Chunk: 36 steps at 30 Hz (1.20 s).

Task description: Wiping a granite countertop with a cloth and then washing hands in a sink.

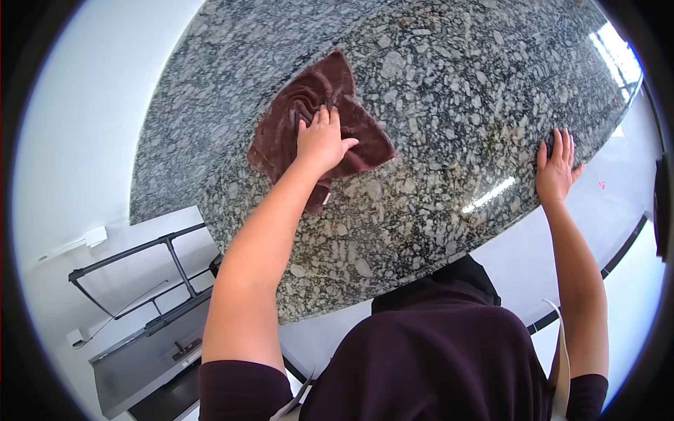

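My left hand (321, 142) lies palm down on a crumpled brown cloth (368, 147), fingers extended and thumb spread to the right. The cloth is bunched in folds around my fingertips. One corner points away from me, and a small end with a white tag shows beside my wrist. Beneath it is a speckled, polished granite countertop (421, 210). Over at the right, my right hand (558, 168) rests flat at the countertop's near edge with nothing in it. Its fingers point away from me and its thumb is held out to the side.
A greyer granite panel (200, 105) meets the countertop along its left side, with a white wall (89, 121) beyond. At lower left are a dark metal frame (171, 268) and a grey door-like panel (147, 358) with a handle. Light floor (590, 226) shows past the right edge.
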Motion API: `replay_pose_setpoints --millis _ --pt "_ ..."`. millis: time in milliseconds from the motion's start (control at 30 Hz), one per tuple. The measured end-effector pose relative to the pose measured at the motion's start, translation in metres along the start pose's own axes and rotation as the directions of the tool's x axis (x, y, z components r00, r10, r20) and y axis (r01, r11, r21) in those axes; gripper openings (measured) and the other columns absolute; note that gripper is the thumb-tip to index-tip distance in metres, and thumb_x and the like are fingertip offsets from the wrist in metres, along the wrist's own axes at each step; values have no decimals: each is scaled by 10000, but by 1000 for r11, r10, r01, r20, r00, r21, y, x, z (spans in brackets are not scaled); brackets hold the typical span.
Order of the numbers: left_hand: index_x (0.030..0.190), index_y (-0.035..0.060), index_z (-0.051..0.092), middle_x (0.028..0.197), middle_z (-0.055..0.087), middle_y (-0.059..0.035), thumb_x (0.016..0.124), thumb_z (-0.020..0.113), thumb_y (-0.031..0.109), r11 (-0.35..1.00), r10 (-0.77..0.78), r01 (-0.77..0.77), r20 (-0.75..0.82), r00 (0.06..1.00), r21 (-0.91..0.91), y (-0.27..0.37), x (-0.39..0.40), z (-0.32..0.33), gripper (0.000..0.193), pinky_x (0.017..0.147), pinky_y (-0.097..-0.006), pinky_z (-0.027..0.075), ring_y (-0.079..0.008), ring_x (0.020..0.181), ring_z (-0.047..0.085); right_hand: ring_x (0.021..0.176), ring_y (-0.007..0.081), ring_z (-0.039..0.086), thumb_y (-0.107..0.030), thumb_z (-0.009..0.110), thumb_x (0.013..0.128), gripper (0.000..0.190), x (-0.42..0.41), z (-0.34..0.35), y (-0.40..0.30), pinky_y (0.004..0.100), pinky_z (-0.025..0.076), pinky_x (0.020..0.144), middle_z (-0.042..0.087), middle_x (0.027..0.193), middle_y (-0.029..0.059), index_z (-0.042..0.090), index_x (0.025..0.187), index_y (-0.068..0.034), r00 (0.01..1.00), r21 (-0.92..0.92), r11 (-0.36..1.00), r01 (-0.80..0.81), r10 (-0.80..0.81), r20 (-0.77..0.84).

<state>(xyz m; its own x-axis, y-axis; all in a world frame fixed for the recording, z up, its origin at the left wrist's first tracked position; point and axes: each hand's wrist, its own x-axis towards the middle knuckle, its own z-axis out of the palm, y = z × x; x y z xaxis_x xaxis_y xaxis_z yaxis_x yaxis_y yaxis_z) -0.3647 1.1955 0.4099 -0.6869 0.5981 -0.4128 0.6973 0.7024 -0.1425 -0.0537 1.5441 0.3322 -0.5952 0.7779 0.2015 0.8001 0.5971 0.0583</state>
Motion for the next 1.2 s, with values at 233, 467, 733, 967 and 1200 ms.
replay_pose_setpoints --millis 233,467,733,967,1200 --pt "1452 -18 249 1491 289 -241 781 610 643 984 -142 140 -10 990 -109 -23 56 -22 1008 1084 -436 342 -349 1366 335 1426 173 234 -412 430 966 502 -3 -9 -5 599 70 1113 309 1523 -18 363 1426 -222 1000 11 1000 8 -8 15" --pt "1459 22 265 1518 255 -203 771 625 644 930 -263 237 -61 963 -281 -29 87 -25 995 1072 -427 353 -346 1375 314 1431 185 226 -396 429 969 515 -3 -15 -15 597 51 1116 287 1536 -14 336 1444 -220 997 13 1000 -6 5 73" --pt "1444 -12 270 1510 228 -250 820 634 506 979 149 -156 -62 987 -134 -19 -41 21 889 1129 -478 240 -365 1403 243 1437 189 209 -374 439 967 510 1 -15 -8 601 48 1118 277 1540 -11 339 1441 -214 991 3 999 -49 49 125" --pt "1452 18 247 1508 234 -236 640 752 603 982 39 -41 -15 999 -182 -27 15 -10 1121 1075 -438 366 -361 1400 252 1439 200 206 -354 446 963 510 -1 -18 -11 604 47 1116 273 1543 3 346 1439 -202 991 1 999 -43 43 126" --pt "1457 19 254 1496 283 -227 510 788 666 977 -167 173 58 984 -125 -32 86 -46 1264 1049 -427 399 -354 1360 341 1439 199 206 -351 456 953 517 -2 -23 -21 586 35 1124 281 1539 5 348 1436 -201 990 28 998 -51 47 132"
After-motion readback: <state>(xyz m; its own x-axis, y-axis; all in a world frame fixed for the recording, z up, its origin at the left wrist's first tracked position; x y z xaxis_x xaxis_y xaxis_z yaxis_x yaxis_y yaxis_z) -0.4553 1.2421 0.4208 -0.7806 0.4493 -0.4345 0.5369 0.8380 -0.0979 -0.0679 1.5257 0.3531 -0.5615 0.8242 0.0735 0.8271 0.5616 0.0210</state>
